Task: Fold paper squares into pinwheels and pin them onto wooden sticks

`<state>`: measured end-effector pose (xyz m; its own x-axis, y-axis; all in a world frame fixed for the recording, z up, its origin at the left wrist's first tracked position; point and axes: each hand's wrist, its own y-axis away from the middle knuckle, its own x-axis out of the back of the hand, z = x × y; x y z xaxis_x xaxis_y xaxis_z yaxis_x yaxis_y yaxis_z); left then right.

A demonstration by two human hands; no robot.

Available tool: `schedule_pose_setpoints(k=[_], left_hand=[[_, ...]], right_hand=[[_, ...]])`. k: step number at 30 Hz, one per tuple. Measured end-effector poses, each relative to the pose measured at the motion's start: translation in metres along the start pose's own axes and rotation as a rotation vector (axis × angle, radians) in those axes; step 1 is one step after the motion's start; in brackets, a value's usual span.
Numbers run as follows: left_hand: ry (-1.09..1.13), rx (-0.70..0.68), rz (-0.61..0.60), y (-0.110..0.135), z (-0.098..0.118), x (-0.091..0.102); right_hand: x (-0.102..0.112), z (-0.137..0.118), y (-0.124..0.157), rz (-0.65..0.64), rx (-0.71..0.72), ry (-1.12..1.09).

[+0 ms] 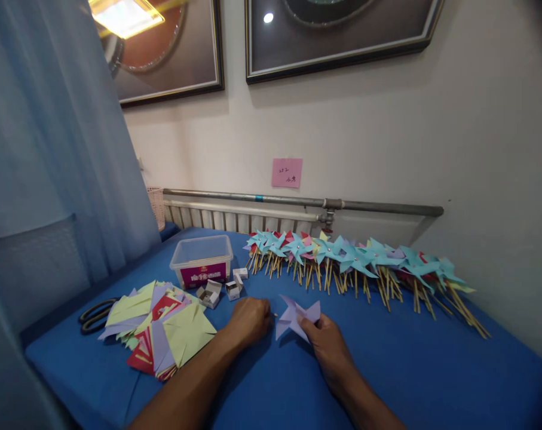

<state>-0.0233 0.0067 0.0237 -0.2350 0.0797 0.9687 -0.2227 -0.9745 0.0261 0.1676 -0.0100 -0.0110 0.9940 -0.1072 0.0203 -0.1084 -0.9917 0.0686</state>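
Observation:
A purple paper pinwheel [293,318] is pinched by its centre and edge in my right hand [328,346], held just above the blue cloth. My left hand [249,319] is to the left of it with fingers curled together; a tiny pale speck shows at its fingertips, too small to name. The two hands are apart. Left of my left forearm lies a pile of cut paper squares [190,331] in yellow, purple, red and green. Two small open white boxes [210,294] stand just behind my left hand, with a third small piece beside them.
A long row of finished pinwheels [342,254] on wooden sticks lies along the back and right. Behind the small boxes stands a clear plastic tub [201,251]. Black-handled scissors [94,316] stick out from the paper pile. A blue curtain [51,149] hangs at left.

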Motion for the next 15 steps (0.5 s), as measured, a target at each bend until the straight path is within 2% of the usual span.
schedule_pose_setpoints(k=[8,15], left_hand=[[0.104,-0.071,-0.036,0.0,-0.001,-0.001],[0.133,-0.247,-0.101,0.001,-0.01,0.003]], right_hand=[[0.0,0.004,-0.002,-0.014,0.017,-0.008],[0.001,0.008,-0.006,0.019,0.01,-0.029]])
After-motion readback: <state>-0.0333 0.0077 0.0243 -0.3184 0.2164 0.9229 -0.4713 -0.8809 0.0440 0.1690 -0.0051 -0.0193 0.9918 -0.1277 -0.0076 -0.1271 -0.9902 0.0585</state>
